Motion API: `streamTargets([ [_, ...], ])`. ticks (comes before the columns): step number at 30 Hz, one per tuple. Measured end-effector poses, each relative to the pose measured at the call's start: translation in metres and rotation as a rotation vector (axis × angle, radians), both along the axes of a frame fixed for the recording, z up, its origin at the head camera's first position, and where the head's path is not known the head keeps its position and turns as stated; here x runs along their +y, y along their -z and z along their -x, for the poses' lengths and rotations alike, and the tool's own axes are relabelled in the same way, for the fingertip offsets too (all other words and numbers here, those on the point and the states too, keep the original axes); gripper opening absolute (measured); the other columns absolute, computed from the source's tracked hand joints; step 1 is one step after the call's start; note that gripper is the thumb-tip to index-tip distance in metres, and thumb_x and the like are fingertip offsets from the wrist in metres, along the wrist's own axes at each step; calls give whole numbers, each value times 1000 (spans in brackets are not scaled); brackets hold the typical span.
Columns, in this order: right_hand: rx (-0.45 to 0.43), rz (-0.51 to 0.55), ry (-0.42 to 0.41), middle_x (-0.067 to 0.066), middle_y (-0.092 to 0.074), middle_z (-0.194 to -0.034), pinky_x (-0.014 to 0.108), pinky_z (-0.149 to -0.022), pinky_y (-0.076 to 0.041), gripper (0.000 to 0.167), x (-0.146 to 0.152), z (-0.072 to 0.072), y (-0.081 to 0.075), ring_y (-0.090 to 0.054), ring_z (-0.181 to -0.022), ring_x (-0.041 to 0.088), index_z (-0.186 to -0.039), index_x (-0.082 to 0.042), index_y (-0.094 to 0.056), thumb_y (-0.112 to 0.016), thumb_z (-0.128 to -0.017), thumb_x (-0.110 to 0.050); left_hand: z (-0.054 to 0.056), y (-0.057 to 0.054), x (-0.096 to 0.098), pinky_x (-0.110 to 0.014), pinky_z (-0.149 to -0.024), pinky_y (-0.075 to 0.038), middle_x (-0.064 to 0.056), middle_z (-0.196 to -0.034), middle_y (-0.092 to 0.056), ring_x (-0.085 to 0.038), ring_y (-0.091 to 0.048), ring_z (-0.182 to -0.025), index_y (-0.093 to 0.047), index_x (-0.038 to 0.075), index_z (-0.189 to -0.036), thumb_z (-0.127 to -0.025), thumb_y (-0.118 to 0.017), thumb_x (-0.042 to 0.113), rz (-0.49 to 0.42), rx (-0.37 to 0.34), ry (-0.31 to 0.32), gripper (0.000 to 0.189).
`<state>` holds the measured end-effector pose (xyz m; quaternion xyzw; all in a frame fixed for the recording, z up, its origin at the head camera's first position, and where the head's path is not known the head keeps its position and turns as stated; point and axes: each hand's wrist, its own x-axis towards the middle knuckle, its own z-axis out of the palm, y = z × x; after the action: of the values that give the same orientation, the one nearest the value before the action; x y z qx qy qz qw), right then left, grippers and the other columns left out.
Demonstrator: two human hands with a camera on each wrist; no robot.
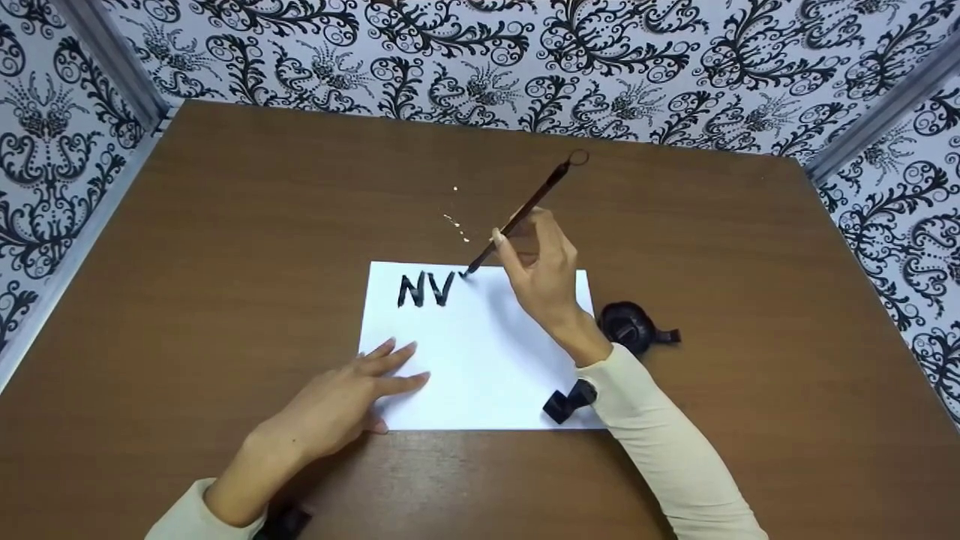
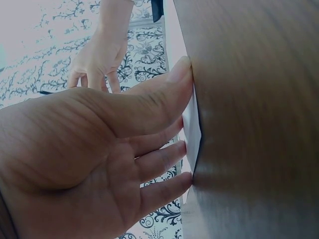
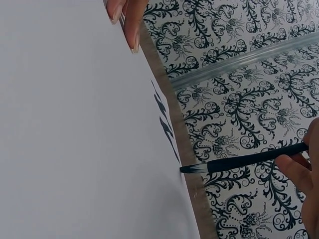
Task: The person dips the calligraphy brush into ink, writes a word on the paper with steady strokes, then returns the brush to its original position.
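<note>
Right hand: grip clamped on calligraphy brush, tip touching paper right of inked "NV" | left hand: grip apart, resting at paper's lower left

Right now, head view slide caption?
Right hand holds brush to paper, beside inked NV; left hand rests on paper.
</note>
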<state>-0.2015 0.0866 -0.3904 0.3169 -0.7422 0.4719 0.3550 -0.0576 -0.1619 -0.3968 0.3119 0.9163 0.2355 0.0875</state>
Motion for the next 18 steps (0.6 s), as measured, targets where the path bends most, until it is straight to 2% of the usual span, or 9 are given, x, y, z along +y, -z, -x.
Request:
streamTargets([
  [9, 0, 1, -14, 10, -61, -88, 22, -57, -54, 19, 1, 0, 0, -68, -79, 19, -101, 0, -56, -67, -85, 2, 0, 1, 0, -55, -84, -48, -10, -149, -37, -34, -33, -136, -57, 17, -135, -76, -78, 5, -2, 6, -3, 64],
  [18, -21, -35, 4, 11, -60, -91, 20, -55, -53, 20, 1, -1, -1, -68, -80, 20, -103, 2, -55, -67, -87, -2, 0, 0, 0, -58, -89, -44, -11, -149, -37, -35, -33, -136, -57, 17, -135, -74, -78, 7, 2, -1, -1, 65],
])
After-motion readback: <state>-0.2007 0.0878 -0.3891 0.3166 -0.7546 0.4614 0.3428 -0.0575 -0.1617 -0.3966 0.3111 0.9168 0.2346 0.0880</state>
